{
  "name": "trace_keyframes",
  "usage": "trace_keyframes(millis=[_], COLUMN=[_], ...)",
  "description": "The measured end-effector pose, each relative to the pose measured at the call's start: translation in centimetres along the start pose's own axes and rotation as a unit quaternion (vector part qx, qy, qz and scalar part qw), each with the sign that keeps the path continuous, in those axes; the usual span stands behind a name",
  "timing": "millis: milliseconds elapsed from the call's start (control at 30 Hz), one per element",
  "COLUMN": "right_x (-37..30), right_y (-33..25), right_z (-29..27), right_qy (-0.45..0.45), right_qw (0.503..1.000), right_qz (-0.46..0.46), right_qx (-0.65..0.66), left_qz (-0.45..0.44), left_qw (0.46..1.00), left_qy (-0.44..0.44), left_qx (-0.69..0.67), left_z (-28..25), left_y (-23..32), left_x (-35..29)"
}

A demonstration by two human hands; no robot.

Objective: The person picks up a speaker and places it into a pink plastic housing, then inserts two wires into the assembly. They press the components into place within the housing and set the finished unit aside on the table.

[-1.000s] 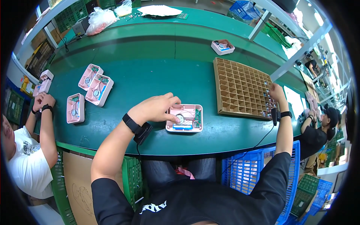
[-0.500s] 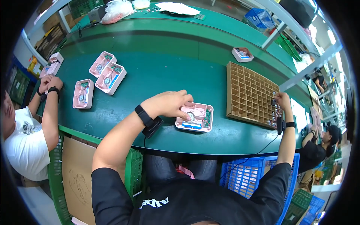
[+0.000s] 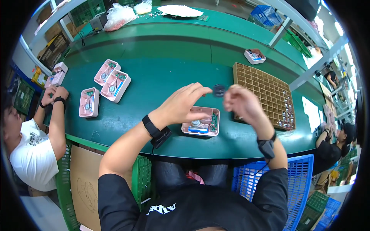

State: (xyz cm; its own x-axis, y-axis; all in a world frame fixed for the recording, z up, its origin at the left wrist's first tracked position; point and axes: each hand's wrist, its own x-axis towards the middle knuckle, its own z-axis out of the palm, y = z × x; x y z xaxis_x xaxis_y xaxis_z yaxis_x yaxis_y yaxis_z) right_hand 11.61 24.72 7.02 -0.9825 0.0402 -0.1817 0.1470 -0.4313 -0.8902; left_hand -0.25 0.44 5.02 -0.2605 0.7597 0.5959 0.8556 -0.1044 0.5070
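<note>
A pink plastic housing (image 3: 204, 112) lies face up on the bench before me, with a round silver part (image 3: 195, 123), a blue battery (image 3: 198, 130), wires and a green circuit board (image 3: 214, 119) inside. Over its upper left edge hovers my left hand (image 3: 181, 101), thumb and fingers spread, holding nothing. My right hand (image 3: 245, 102), smeared by motion, is above the bench between the housing and the cardboard tray. At its fingertips is a small dark round part (image 3: 219, 90), too blurred to name; the left forefinger points close to it.
The divided cardboard tray (image 3: 262, 85) holds small parts in its right-hand cells. Several pink housings (image 3: 89, 102) stand to the left, another (image 3: 254, 56) behind the tray. Co-workers sit left and right. A blue crate (image 3: 287, 188) and a green crate (image 3: 142, 175) flank my legs.
My right hand has left the tray's right side and moved left toward the housing, bringing the dark round part. My left hand has lifted off the silver part and spread its fingers.
</note>
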Motion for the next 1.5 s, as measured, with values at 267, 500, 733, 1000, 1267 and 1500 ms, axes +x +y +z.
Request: trace_keyframes(millis=[267,500,733,1000,1267,1500], right_x=[2.2,2.3,3.6,3.6,3.4,1.3], right_y=[2.0,4.5,7.3,7.0,7.0,6.0], right_z=[4.1,2.1,0.7,1.0,1.0,0.3], right_qy=[-0.108,-0.164,-0.18,-0.154,-0.095,0.024], right_qw=[0.99,0.983,0.968,0.981,0.981,0.996], right_qz=[0.055,0.021,0.024,0.02,0.031,-0.064], right_qx=[0.068,0.081,0.176,0.119,0.169,-0.055], left_qz=[-0.072,0.009,-0.051,-0.073,-0.083,-0.172], left_qw=[0.995,1.0,0.997,0.997,0.996,0.982], left_qy=[0.019,0.019,-0.01,-0.006,0.0,-0.072], left_qx=[0.064,-0.018,-0.061,0.0,-0.024,-0.015], left_z=[-1.5,-1.3,-1.1,-0.4,-0.3,-1.0], left_y=[-1.8,-1.9,-1.4,-1.4,-0.6,-0.9], left_x=[-0.5,-0.3,-0.9,-0.5,-0.3,-1.0])
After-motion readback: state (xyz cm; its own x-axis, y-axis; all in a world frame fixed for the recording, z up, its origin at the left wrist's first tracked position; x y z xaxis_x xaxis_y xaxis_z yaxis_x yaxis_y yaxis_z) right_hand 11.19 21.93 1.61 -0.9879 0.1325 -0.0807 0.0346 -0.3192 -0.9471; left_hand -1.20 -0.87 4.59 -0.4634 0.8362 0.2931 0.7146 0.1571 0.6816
